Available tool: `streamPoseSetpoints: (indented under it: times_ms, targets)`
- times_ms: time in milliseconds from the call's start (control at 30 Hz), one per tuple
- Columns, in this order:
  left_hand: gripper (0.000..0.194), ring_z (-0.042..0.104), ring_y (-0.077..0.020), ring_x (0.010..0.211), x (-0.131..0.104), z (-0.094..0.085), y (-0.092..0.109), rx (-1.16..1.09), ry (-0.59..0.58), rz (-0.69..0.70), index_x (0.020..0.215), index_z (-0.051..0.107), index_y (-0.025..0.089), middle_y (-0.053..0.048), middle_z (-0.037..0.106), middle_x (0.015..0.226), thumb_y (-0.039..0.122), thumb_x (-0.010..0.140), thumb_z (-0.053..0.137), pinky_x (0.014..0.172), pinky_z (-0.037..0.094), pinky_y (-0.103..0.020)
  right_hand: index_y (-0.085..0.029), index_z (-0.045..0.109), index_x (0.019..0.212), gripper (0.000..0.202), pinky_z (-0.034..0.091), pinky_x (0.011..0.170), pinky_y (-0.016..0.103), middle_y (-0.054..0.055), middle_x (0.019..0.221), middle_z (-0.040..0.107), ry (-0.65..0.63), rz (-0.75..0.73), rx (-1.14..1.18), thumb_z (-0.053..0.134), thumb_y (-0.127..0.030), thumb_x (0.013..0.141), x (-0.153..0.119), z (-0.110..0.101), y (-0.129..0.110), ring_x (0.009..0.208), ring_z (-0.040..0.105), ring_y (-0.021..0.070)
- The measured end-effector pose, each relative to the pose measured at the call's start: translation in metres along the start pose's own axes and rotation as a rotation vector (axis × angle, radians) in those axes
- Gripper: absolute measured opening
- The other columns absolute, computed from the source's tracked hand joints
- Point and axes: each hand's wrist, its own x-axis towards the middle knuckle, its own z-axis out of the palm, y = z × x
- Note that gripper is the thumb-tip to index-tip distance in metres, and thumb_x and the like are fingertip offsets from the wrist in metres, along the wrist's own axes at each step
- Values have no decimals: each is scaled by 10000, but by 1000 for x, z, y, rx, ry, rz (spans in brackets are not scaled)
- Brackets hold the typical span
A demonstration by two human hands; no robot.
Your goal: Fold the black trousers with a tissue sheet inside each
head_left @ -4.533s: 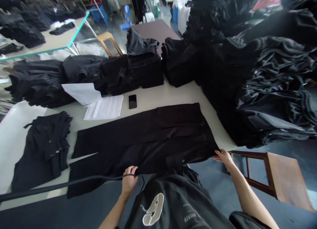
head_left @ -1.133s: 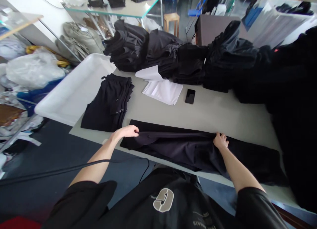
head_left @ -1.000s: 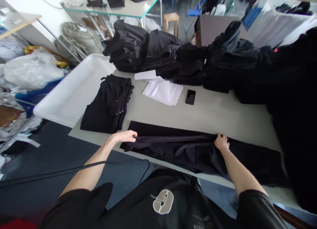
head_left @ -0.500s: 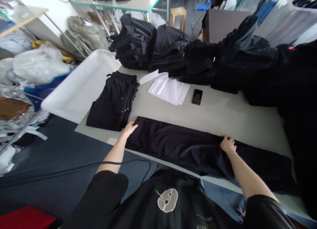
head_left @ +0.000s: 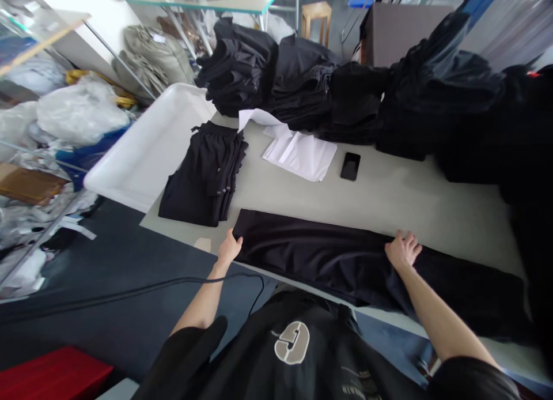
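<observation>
A pair of black trousers (head_left: 311,244), folded lengthwise, lies along the near edge of the table. At its left end my left hand (head_left: 228,249) is closed on the edge of the cloth, the thumb on top and some fingers hidden. My right hand (head_left: 402,250) rests on the upper edge of the trousers, right of their middle, with its fingers spread. Soft wrinkles run through the cloth between the two hands. Just beyond my left hand lies a neat stack of folded black trousers (head_left: 199,175) with drawstring waists and small round studs.
White papers (head_left: 300,155) and a black phone (head_left: 350,166) lie mid-table (head_left: 276,198). Tall piles of black garments (head_left: 302,71) line the far side and the right. A white plastic tub (head_left: 129,152) stands at the left. A dark cable (head_left: 173,282) hangs across my left forearm.
My left hand has moved slightly down along the trousers' left end. The right hand's fingers have spread wider on the cloth. The loose paper strip has shifted and curled.
</observation>
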Motion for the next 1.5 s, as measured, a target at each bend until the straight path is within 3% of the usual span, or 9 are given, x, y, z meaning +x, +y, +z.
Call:
streamPoseSetpoints:
  times_ms: [67,167,300,433,600,800,967,1167,1500]
  targets:
    - [618,710,-422,1122,-12,7,-2,13,-5,-29,1494,392,79,-278,729,1151,432,999,502,923,516,-465,-138,506,1443,518,252,1217,551,209,1557,402,91,-218,27,404,-303,962,-41,2,-14,1450,350,355]
    - [574,720,-408,1088,-16,15,-16,-2,5,-46,1449,432,77,-274,731,1107,401,985,526,906,528,-459,-221,568,1393,460,247,1241,507,143,1479,524,-59,-559,54,444,-363,974,-118,19,-18,1395,431,311]
    - [499,736,-325,1019,6,14,-31,-146,-7,-14,1390,493,136,-190,733,1129,278,921,588,856,572,-406,-206,585,1379,476,319,1193,504,157,1472,535,-116,-610,-20,539,-279,910,-183,47,10,1376,460,317]
    - [438,742,-266,884,30,1,-29,-272,-96,-19,1318,546,159,-134,739,1119,243,890,586,772,604,-370,-196,666,1210,402,422,1032,426,156,1356,606,-87,-444,-131,505,-102,853,-174,47,51,1238,539,292]
    - [292,710,-290,1098,38,-6,-29,-282,8,94,1113,641,172,-104,757,1065,210,826,607,988,557,-384,-194,693,1111,339,449,933,402,134,1221,667,-45,-196,-182,469,-114,869,-160,29,125,1088,599,268]
    - [262,724,-292,1050,42,-2,-39,-201,-43,129,1089,635,176,-107,764,1046,229,844,563,954,560,-382,-168,647,1307,533,385,1150,489,145,1432,612,-48,-310,-184,425,-73,832,-200,44,178,1368,516,296]
    - [316,730,-369,1033,56,-7,-30,11,-59,45,1094,646,168,-155,763,985,255,790,645,903,564,-428,-143,609,1351,535,350,1201,521,173,1454,582,83,-347,-80,448,-127,841,-185,33,149,1412,476,309]
    - [413,683,-312,1184,76,-12,24,-249,159,84,1235,593,177,-171,722,1238,342,863,661,1018,516,-399,-166,672,1219,400,435,1123,422,132,1307,671,198,-438,169,427,-142,904,-97,7,55,1266,577,265]
    - [331,691,-283,1097,91,-17,52,-427,303,-18,1121,637,166,-124,723,1043,114,794,631,1016,514,-407,-126,592,1344,464,429,1075,458,191,1396,590,138,-388,142,473,-163,897,-37,26,-40,1268,546,314]
